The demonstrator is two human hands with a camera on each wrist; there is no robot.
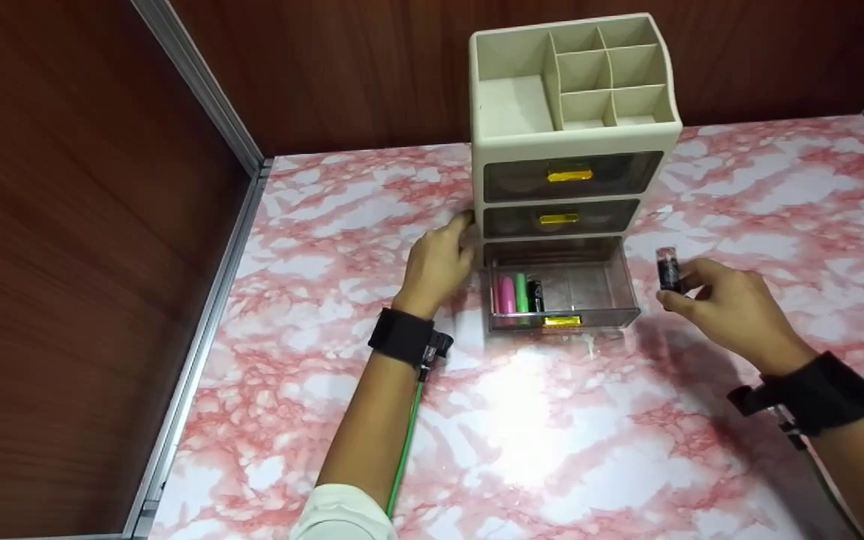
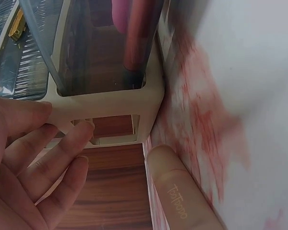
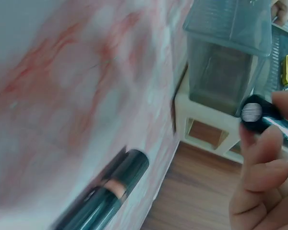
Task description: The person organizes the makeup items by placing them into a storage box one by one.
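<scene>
My right hand (image 1: 732, 307) pinches a black lipstick (image 1: 668, 270) with a clear end, between thumb and fingers, above the table to the right of the open bottom drawer (image 1: 597, 289). In the right wrist view the lipstick's round end (image 3: 251, 112) faces the camera. My left hand (image 1: 436, 262) rests its loosely bent fingertips against the left side of the cream organizer (image 1: 578, 139); in the left wrist view the fingers (image 2: 62, 163) touch its side frame. A pink tube (image 1: 506, 295), a green tube (image 1: 521, 291) and a black tube (image 1: 535, 296) stand in the drawer's left part.
Two more drawers with yellow handles (image 1: 569, 175) are closed above. Compartments (image 1: 586, 71) top the organizer. A beige lettered tube (image 2: 182, 191) is near my left hand, and a dark tube with a copper band (image 3: 115, 187) lies below my right. Wood panels (image 1: 342, 75) stand behind.
</scene>
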